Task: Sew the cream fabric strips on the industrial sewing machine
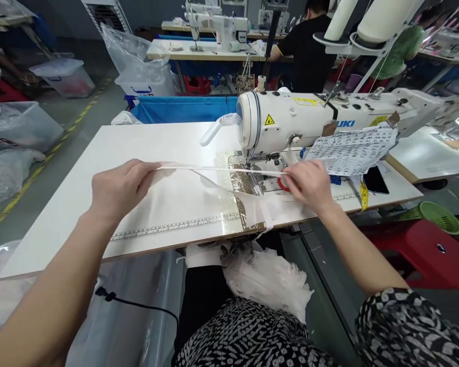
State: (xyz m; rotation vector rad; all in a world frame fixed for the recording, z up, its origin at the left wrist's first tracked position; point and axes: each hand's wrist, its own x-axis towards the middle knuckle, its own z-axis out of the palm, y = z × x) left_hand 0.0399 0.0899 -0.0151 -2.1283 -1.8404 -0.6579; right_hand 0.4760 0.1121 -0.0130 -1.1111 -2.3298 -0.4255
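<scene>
Two hands, left point(117, 188) and right point(309, 184), gripped one pale fabric strip point(222, 169) at its ends, stretched above the white desk point(137, 148), before one sewing machine point(290, 120).

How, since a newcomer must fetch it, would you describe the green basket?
From the large white sewing machine, look right and down, past the worktable's edge, to the red stool. Just behind that is the basket. It is round, open-topped and slatted, whereas the stool is solid red.

White strip between both hands point(118, 188)
</scene>
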